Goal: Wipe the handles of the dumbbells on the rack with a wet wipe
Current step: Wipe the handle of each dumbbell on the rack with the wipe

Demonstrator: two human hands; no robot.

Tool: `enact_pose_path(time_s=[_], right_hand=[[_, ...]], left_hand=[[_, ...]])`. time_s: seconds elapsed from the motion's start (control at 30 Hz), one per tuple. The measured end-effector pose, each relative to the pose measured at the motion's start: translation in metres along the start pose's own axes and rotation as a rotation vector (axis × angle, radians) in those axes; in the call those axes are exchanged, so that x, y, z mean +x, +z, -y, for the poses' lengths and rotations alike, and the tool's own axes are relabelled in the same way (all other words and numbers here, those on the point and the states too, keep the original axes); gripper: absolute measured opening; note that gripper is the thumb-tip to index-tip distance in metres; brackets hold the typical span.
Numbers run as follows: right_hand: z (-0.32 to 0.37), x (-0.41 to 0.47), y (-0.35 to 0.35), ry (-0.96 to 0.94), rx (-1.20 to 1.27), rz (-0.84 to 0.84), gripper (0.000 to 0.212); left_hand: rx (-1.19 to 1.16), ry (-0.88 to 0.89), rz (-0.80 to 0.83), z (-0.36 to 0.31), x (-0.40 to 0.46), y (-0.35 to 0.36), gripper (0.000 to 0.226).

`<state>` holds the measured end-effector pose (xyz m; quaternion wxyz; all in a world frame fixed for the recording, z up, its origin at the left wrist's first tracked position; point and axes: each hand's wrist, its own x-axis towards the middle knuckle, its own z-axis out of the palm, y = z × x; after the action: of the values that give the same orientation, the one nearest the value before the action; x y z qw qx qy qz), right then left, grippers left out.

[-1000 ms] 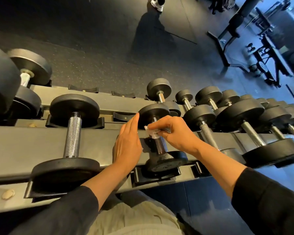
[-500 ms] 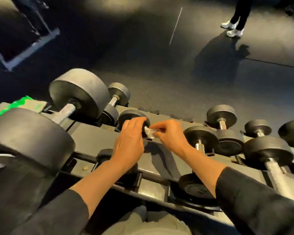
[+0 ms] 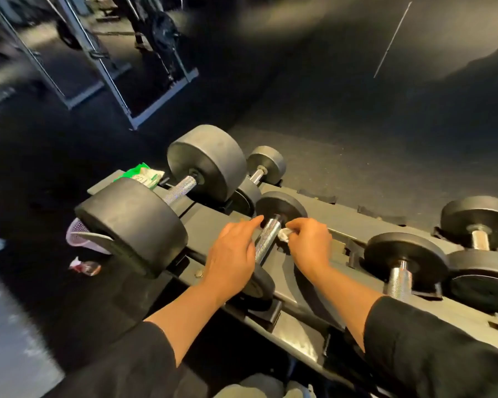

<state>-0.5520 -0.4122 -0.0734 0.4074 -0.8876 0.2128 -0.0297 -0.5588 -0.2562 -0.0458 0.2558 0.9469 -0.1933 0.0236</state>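
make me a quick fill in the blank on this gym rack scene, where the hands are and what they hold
1. The right hand pinches a crumpled white ____ beside the knurled handle.
2. The left hand lies with its fingers ____, holding nothing.
3. The green wipes packet sits at the rack's far ____ end.
4. The biggest dumbbell is to the ____ of both hands.

Missing words: wipe; straight; left; left
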Motion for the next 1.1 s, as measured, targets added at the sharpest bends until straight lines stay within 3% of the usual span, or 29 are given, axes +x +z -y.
enact_pose_path(time_s=[0.2,0.6,0.73,0.83,1.0,1.1], right_hand=[[0.010,0.004,0.009,0.087,0.254,-0.050,0.018],[0.010,-0.015,0.008,0.062,0.314,0.089,0.011],[0.014,-0.026,-0.001,-0.002,0.241,0.271,0.011],[0.014,-0.019,-0.015,0.033,0.318,0.411,0.012],[0.004,-0.001,-0.018,-0.030,0.404,-0.026,0.015],[0.003,0.002,-0.010,-0.094,0.351,-0.060,0.020]], left_hand=[[0.017,-0.044,-0.016,-0.001,0.002,0.002,0.054],[0.020,-0.055,-0.040,-0.001,0.001,0.004,0.054],[0.013,-0.065,-0.056,0.001,0.000,0.006,0.054],[0.020,-0.050,-0.053,0.002,0.000,0.006,0.055],[0.029,-0.060,-0.050,0.003,0.000,0.006,0.053],[0.015,-0.053,-0.041,0.001,0.000,0.004,0.051]])
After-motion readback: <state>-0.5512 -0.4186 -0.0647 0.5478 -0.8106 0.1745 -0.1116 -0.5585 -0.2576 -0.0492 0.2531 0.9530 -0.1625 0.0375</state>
